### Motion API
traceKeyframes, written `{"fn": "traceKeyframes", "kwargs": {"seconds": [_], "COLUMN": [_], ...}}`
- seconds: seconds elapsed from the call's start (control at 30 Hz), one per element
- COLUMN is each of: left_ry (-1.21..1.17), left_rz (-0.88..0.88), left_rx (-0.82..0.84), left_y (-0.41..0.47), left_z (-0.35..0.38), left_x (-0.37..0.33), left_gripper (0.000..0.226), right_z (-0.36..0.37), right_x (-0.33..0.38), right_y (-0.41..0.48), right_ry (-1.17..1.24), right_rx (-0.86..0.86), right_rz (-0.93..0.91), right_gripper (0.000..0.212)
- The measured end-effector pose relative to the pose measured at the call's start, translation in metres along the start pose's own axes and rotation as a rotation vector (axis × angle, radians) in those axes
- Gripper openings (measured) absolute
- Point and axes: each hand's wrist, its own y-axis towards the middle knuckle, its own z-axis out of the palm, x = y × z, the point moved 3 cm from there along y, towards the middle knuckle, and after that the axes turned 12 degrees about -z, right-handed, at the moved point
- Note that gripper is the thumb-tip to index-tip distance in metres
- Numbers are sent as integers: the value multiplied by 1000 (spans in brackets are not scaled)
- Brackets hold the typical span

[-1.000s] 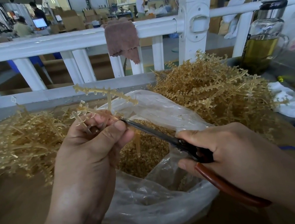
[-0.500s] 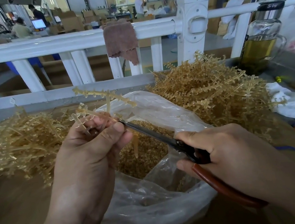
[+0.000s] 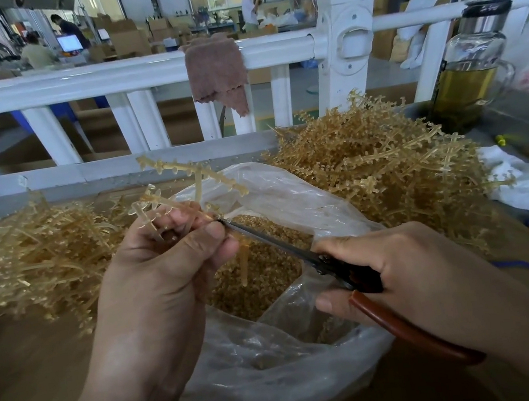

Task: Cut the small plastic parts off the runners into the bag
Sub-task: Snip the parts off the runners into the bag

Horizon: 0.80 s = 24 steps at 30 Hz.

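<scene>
The left grip (image 3: 159, 279) is curling round a branched amber runner (image 3: 193, 170), pinching its stem between thumb and fingers and holding it over the mouth of the clear bag (image 3: 278, 382). The right grip (image 3: 398, 270) is wrapping round the handles of the snips (image 3: 268, 240). The blades are showing as one thin line, so they are probably closed or nearly so, and the tip is touching the runner just beside the left thumb.

The step in hand looks to be clipping parts off this one runner, whose far branch is showing small nubs along it. The next cut is likely calling for the blades to open, the runner to turn so a fresh nub meets them, and the tip to keep off the thumb.

The cut parts (image 3: 264, 267) are lying heaped inside the bag, directly below both grips. A pile of runners (image 3: 386, 168) is sitting at the far right against the bag, and another pile (image 3: 39, 248) is lying on the surface to the left.
</scene>
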Motion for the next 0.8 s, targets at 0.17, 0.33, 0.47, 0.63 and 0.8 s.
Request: {"fn": "traceKeyframes", "kwargs": {"seconds": [0.17, 0.33, 0.47, 0.63, 0.8], "left_ry": [1, -1, -7, -6, 7], "left_rz": [0, 13, 23, 23, 10], "left_rx": [9, 19, 22, 28, 38], "left_y": [0, -1, -1, -1, 0], "left_z": [0, 2, 4, 2, 0], "left_x": [0, -1, -1, -1, 1], "left_gripper": [23, 19, 20, 21, 23], "right_z": [0, -1, -2, -2, -3], "right_x": [-2, -1, -1, 0, 2], "right_y": [0, 0, 0, 0, 0], "right_ry": [-7, 8, 14, 9, 1], "right_rx": [11, -1, -1, 5, -9], "right_rz": [-15, -18, -15, -14, -15], "right_gripper": [60, 59, 60, 58, 59]}}
